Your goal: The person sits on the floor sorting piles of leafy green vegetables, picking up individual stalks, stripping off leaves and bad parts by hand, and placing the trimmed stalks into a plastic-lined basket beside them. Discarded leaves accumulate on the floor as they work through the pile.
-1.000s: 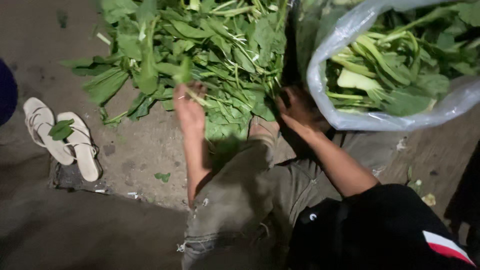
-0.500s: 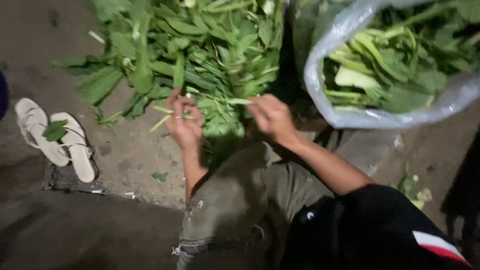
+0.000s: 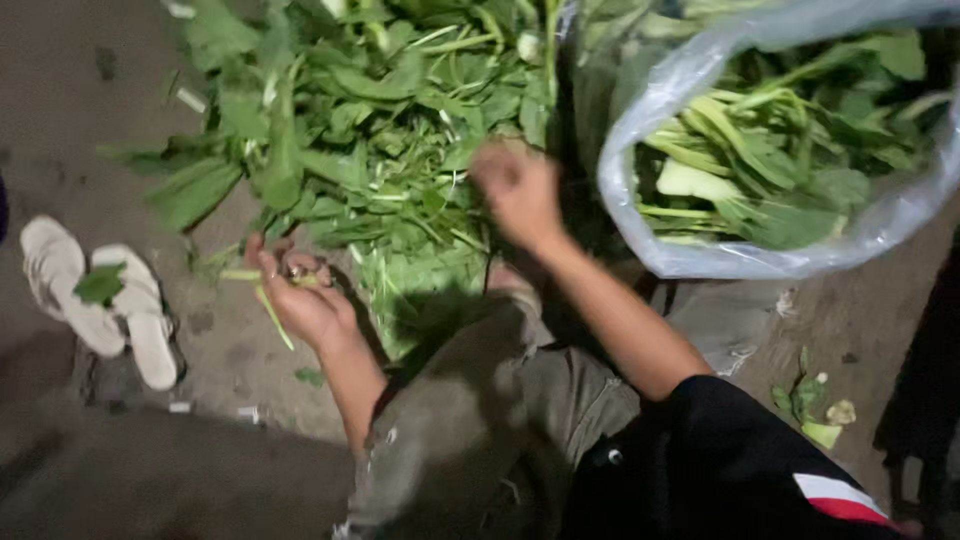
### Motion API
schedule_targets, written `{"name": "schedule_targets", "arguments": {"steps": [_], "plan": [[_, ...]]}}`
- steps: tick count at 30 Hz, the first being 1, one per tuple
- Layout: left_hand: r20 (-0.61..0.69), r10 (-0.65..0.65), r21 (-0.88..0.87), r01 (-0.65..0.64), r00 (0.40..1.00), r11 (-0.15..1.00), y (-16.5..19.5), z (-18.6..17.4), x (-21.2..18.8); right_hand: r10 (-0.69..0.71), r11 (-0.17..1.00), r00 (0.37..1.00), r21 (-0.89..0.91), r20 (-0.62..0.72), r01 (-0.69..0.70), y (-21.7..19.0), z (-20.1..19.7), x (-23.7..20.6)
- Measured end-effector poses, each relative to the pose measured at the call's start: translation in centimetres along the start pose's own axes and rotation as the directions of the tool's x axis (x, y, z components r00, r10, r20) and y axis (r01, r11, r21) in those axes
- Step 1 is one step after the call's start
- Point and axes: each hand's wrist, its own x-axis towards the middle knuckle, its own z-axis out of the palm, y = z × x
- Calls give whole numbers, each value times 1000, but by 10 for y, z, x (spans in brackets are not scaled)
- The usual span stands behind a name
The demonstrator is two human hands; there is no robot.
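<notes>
We note the left hand palm-up at the near edge of the leafy greens pile on the ground, fingers loosely curled on 1 or 2 pale green stems, long axis running from the palm down toward us. The right hand hovers blurred over the pile, nearer the plastic bag of trimmed greens; we cannot tell whether its grip holds anything
</notes>
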Motion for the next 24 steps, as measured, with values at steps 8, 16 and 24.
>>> {"name": "schedule_targets", "arguments": {"steps": [8, 16, 24], "plan": [[129, -458, 157, 438, 879, 885, -25, 51, -54, 252, 823, 859, -367, -447, -433, 71, 18, 133], [358, -512, 87, 519, 781, 851, -24, 74, -60, 449, 734, 848, -426, -280, -529, 66, 21, 125], [301, -259, 200, 205, 918, 958, -13, 76, -80, -117, 860, 993, -498, 29, 116, 52, 37, 33]]}}
